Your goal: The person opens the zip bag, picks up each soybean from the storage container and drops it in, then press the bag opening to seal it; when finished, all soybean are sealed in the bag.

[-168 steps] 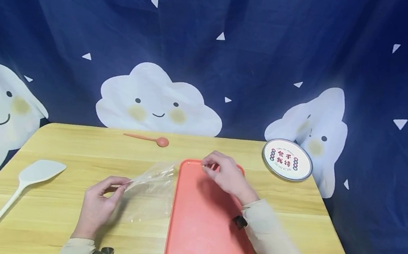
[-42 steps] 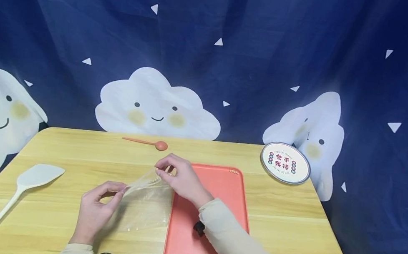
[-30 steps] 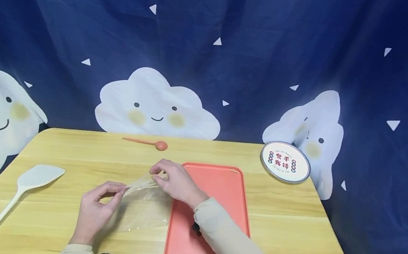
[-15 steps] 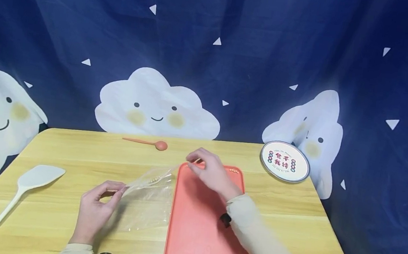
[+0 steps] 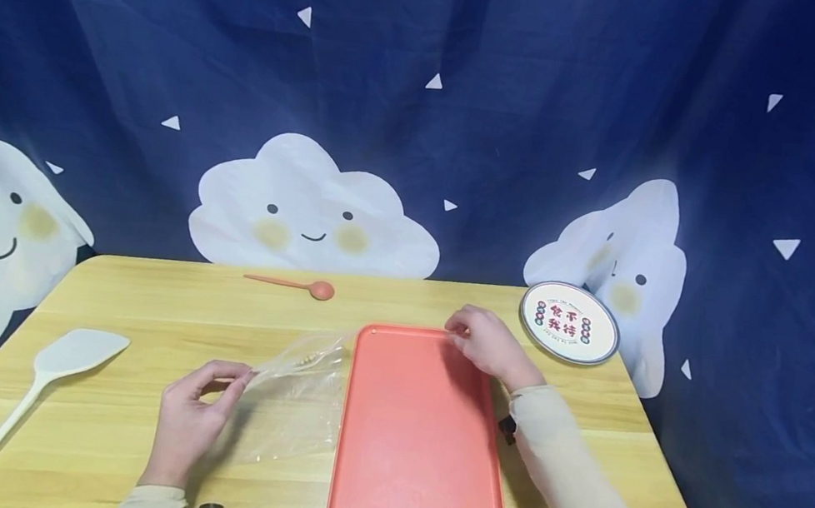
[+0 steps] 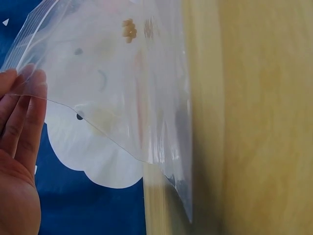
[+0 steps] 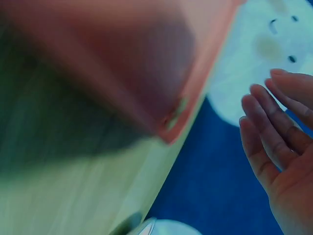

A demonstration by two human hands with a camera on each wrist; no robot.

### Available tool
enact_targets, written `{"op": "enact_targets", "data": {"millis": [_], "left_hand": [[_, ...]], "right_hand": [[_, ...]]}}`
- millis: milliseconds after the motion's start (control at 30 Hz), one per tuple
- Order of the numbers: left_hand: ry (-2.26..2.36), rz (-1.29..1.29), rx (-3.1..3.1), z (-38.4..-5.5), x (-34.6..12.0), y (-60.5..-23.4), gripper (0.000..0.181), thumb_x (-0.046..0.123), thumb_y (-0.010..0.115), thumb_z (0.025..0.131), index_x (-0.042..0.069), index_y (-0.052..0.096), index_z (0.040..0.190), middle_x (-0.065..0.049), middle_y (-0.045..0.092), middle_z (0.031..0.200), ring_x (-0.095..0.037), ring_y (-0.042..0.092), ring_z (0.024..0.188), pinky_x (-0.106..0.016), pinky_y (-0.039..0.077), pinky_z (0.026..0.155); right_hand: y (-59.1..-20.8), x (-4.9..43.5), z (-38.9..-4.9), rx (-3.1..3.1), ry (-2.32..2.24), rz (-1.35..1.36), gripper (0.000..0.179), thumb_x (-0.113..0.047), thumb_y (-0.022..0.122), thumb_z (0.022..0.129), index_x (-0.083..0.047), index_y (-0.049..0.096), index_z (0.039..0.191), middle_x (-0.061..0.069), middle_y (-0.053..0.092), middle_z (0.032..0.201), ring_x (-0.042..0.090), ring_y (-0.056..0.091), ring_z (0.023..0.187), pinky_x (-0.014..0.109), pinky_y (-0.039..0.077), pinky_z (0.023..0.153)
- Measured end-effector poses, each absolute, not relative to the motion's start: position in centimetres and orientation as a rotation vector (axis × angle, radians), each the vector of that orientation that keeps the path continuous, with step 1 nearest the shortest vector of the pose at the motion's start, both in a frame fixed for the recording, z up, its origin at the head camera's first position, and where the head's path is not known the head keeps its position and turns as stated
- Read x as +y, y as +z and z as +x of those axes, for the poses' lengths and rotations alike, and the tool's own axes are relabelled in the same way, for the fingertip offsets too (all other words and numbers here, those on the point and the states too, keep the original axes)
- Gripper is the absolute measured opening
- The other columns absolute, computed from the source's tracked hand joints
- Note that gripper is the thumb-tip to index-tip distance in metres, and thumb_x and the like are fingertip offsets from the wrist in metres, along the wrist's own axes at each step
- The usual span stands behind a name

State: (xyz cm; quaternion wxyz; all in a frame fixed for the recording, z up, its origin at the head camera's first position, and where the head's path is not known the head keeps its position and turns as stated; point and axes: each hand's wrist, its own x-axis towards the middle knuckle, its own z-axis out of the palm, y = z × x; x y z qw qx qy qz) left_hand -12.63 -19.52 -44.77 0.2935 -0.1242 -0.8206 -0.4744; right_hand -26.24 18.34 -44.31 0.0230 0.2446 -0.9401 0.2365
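My left hand (image 5: 195,418) pinches the top edge of a clear zip bag (image 5: 298,418) between thumb and fingers. The bag leans over the table, its mouth toward the tray. Inside it a little cluster of tan, bean-like pieces (image 6: 129,31) shows through the plastic. My right hand (image 5: 491,347) is over the far right corner of a red tray (image 5: 422,457), fingers loosely bent, with nothing visible between them in the right wrist view. Below it, more bean-like pieces (image 7: 175,115) lie blurred in that corner. Another small bean-like piece (image 5: 373,331) sits in the far left corner.
A red spoon (image 5: 323,290) lies near the table's back edge. To the left rests a white spatula (image 5: 75,350) with a pale green handle end. An oval plate (image 5: 570,323) with red characters is at the back right, beside the cloud-patterned blue curtain (image 5: 512,132).
My right hand went from the tray to the bag mouth, then back right to the tray's far right corner. Bean-like pieces now show in the bag. The left hand has kept its pinch.
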Motion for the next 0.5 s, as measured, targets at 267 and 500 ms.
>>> {"op": "enact_targets", "data": {"millis": [267, 500], "left_hand": [[-1.252, -0.328, -2.200, -12.7, -19.6, -44.9, 0.018, -0.020, 0.069, 0.078, -0.004, 0.071, 0.085, -0.015, 0.071, 0.084, -0.014, 0.067, 0.079, -0.013, 0.054, 0.071], [-1.261, -0.332, -2.190, -12.7, -19.5, -44.9, 0.022, -0.024, 0.069, 0.075, -0.004, 0.071, 0.084, -0.016, 0.071, 0.084, -0.006, 0.066, 0.082, -0.013, 0.054, 0.072]], "right_hand": [[-46.1, 19.9, -26.8, -2.960, 0.484, 0.793, 0.008, -0.004, 0.073, 0.084, -0.006, 0.073, 0.092, -0.001, 0.060, 0.085, 0.020, 0.062, 0.082, 0.037, 0.054, 0.078], [-46.7, 19.7, -27.0, -2.929, 0.376, 0.851, 0.009, 0.000, 0.071, 0.084, -0.006, 0.073, 0.091, 0.002, 0.059, 0.087, 0.026, 0.061, 0.087, 0.040, 0.054, 0.080]]}}
